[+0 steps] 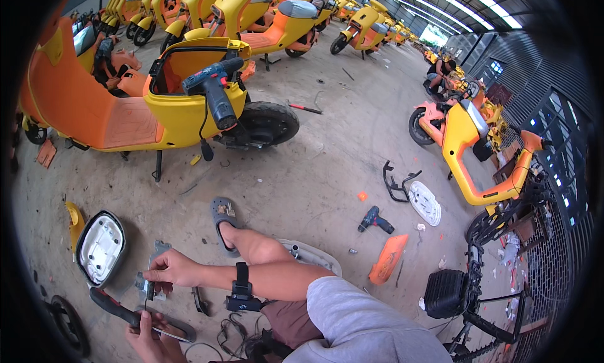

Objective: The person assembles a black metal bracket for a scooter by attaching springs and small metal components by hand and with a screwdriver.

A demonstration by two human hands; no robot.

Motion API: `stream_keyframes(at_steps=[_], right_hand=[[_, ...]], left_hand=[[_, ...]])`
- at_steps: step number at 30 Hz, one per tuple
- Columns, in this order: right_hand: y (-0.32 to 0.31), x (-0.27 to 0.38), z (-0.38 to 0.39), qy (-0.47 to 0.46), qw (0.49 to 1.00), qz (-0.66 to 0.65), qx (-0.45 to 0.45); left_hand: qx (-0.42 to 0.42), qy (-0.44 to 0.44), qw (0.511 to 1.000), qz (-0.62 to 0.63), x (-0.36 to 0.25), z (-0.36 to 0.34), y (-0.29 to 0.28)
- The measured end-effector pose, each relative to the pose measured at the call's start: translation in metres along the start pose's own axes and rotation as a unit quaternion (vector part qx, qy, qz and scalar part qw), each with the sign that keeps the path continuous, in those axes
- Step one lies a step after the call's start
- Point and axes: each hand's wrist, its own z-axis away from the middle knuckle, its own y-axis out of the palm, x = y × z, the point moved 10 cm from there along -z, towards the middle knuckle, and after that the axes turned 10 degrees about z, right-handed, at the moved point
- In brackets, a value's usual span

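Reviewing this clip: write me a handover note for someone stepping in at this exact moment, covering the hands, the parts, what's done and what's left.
Right hand: pinching a grey bracket that lies on the floor.
Left hand: gripping a red-and-black-handled tool, with its tip towards the bracket.
Nearby: a white cover on the floor left of the bracket, one drill on the floor to the right, and another drill resting on the yellow scooter ahead.
Done: the bracket and cover are off any scooter and within reach.
Left: work on the bracket looks unfinished. Nothing is refitted yet, and how far along it is cannot be told.
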Motion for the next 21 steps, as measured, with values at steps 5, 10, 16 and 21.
stream_keyframes(at_steps=[5,10,16,21], right_hand=[[0.002,-0.004,-0.006,0.000,1.000,0.016,-0.010],[0.005,-0.011,-0.011,0.016,1.000,0.011,-0.004],[0.018,-0.008,-0.005,0.041,0.998,-0.003,0.052],[0.037,0.001,0.009,0.046,0.988,0.033,0.141]], left_hand=[[-0.040,-0.052,0.995,-0.075,-0.012,0.000,0.005],[-0.025,-0.073,0.996,-0.045,-0.005,-0.002,-0.005],[0.015,0.095,0.995,-0.036,-0.010,-0.028,-0.017],[0.018,0.107,0.994,-0.032,-0.006,-0.031,-0.020]])
